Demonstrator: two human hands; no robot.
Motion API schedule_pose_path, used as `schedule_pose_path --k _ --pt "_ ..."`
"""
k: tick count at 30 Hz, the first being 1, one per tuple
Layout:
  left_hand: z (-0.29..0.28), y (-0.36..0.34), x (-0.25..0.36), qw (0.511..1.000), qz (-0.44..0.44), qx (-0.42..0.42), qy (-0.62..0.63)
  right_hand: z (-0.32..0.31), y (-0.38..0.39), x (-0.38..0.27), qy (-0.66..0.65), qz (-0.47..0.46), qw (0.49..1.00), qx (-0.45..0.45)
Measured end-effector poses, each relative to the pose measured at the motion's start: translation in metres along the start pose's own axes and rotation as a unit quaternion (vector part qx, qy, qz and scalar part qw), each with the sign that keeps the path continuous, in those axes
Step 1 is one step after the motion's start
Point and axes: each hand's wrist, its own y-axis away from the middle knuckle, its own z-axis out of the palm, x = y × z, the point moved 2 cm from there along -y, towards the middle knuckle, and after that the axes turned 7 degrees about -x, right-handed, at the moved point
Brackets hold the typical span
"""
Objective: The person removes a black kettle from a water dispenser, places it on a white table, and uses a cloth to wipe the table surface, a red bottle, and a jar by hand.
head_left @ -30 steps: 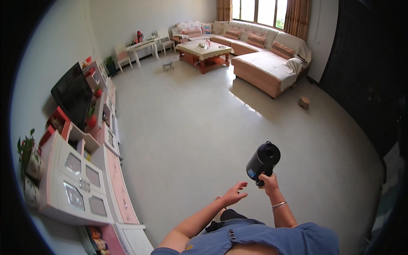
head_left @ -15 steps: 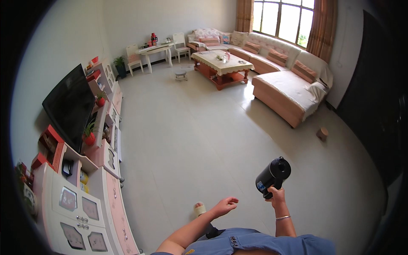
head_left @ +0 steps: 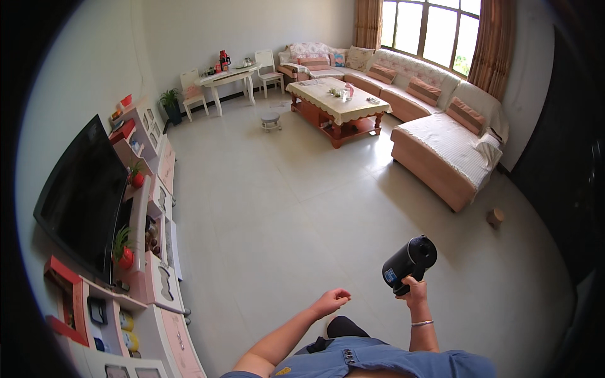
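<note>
Since a second ago the view has swung toward the television wall. Right hand [head_left: 414, 291] grips the black cylindrical plastic handheld device [head_left: 409, 263], barrel angled up-right over the tiled floor [head_left: 283, 208]; left hand [head_left: 329, 303] loosely curled, empty, just beside.

Hidden and cut-off parts in the head view

The right hand [head_left: 414, 293] covered the grip of the black handheld device [head_left: 409, 263], so its handle shape could not be told. The television [head_left: 82, 195] faded into the dark rim at left, and items on the coffee table [head_left: 337, 104] were too small to identify.
</note>
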Motion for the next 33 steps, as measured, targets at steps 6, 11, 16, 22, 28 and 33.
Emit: schedule_pose_path --k 6,11,16,22,28,33 --pt "-0.117 -0.073 0.031 0.999 0.024 -0.018 -0.023 0.079 -0.116 -0.015 0.006 -0.009 0.999 0.037" --pt "-0.237 -0.124 0.067 0.999 -0.001 -0.007 -0.046 0.167 -0.21 -0.041 -0.007 0.005 0.999 0.032" --pt "-0.345 -0.165 0.098 0.999 0.033 0.026 -0.035 0.245 -0.304 -0.061 0.021 -0.005 0.999 0.031" --pt "-0.485 -0.204 0.113 0.999 -0.012 0.032 0.041 0.35 -0.403 -0.081 0.0 -0.03 0.999 0.028" --pt "-0.624 -0.257 0.153 0.999 -0.04 0.024 0.022 0.45 -0.483 -0.094 -0.036 0.003 0.997 0.068" --pt "-0.702 -0.325 0.185 0.998 -0.059 -0.023 0.011 0.507 -0.555 -0.111 -0.045 0.0 0.996 0.082"
